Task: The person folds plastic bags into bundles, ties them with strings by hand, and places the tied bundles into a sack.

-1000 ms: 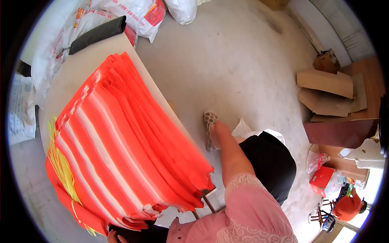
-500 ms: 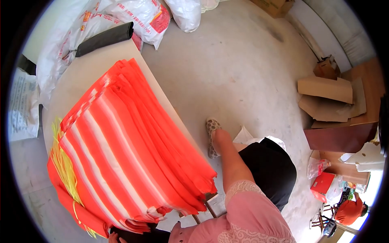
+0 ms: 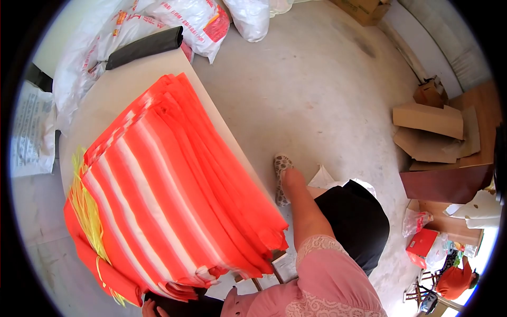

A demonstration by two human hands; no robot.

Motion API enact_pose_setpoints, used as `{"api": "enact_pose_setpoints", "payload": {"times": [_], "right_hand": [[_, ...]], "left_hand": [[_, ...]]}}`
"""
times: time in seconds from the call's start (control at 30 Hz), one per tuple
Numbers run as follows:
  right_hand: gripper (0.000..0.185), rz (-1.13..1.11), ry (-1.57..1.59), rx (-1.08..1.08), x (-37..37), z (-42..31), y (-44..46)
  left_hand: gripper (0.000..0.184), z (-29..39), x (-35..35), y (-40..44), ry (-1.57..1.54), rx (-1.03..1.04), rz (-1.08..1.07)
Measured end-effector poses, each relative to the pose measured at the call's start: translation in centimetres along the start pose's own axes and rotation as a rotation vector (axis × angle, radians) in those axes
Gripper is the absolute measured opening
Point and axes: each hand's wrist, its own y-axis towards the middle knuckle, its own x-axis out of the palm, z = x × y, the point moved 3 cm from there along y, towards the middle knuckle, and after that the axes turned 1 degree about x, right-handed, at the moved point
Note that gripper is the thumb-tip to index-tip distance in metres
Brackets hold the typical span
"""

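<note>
At the bottom edge, part of what looks like my left hand (image 3: 151, 307) shows beside black fabric (image 3: 182, 306). Its fingers are mostly cut off by the frame, so I cannot tell whether it grips anything. Just above it lies the near end of a thick stack of orange-red cloths with white stripes (image 3: 158, 195). Yellow ties (image 3: 90, 211) hang along the stack's left side, by a rolled orange cloth (image 3: 108, 272). My right hand is out of view.
The stack rests on a pale tabletop (image 3: 113, 95) with a dark roll (image 3: 145, 48) at its far end. White plastic sacks (image 3: 185, 21) stand behind. A leg with a patterned shoe (image 3: 282, 177) is beside the table. Cardboard (image 3: 428, 121) and a person in orange (image 3: 454, 280) are at right.
The view has shifted slightly, so the table and stack appear a little farther right. The stack looks unchanged, and the visible hand stays at the bottom edge.
</note>
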Motion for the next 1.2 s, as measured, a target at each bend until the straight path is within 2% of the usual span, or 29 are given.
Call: {"api": "enact_pose_setpoints", "payload": {"times": [0.07, 0.17, 0.27, 0.37, 0.47, 0.57, 0.73, 0.83, 0.87, 0.97, 1.03, 1.13, 1.2], "right_hand": [[0.029, 0.189, -0.009, -0.046, 1.0, 0.3, -0.2], [0.032, 0.162, 0.009, -0.009, 0.1, -0.3, -0.5], [0.036, 0.060, 0.111, 0.019, -5.4, -3.4, -3.1], [0.036, -0.079, -0.087, -0.094, -2.2, -1.0, -0.9], [0.037, 0.003, -0.036, 0.010, -0.1, 0.0, -0.1], [0.038, 0.207, -0.021, -0.024, 0.8, 0.3, -0.4], [0.037, 0.007, -0.004, 0.074, -2.9, -1.6, -1.5], [0.037, -0.065, 0.026, 0.139, -2.2, -0.9, -0.5], [0.037, -0.074, 0.037, 0.160, -1.1, -0.2, 0.1], [0.036, 0.031, -0.101, -0.010, 3.8, 2.7, 2.1], [0.036, 0.080, -0.038, 0.019, 0.9, 0.5, 0.3], [0.036, 0.064, -0.017, 0.005, -1.8, -1.0, -1.0], [0.037, 0.025, 0.012, 0.051, -2.1, -1.0, -0.9]], "left_hand": [[0.039, 0.0, 0.0, -0.1, -0.003, 0.006, 0.004], [0.037, -0.1, 0.0, -0.1, -0.002, 0.002, 0.011], [0.035, 0.0, 0.0, -0.1, 0.005, -0.002, 0.004], [0.034, 0.2, 0.1, 0.0, 0.009, 0.000, -0.001], [0.035, 0.2, 0.1, 0.2, 0.003, 0.018, 0.002], [0.035, 0.5, 0.1, 0.3, 0.002, 0.028, 0.004], [0.036, 1.0, 0.0, 0.4, -0.008, 0.033, 0.008], [0.036, 1.4, -0.1, 0.6, -0.014, 0.046, 0.010], [0.036, 1.4, -0.1, 0.6, -0.006, 0.051, 0.009], [0.032, 0.1, 0.4, 0.0, 0.016, 0.024, -0.018], [0.026, -2.5, 1.5, -1.3, 0.023, -0.047, -0.070], [0.024, -1.7, 1.4, -1.0, 0.019, -0.096, -0.060], [0.031, 0.7, 0.4, 0.1, 0.003, 0.006, -0.010]]}}
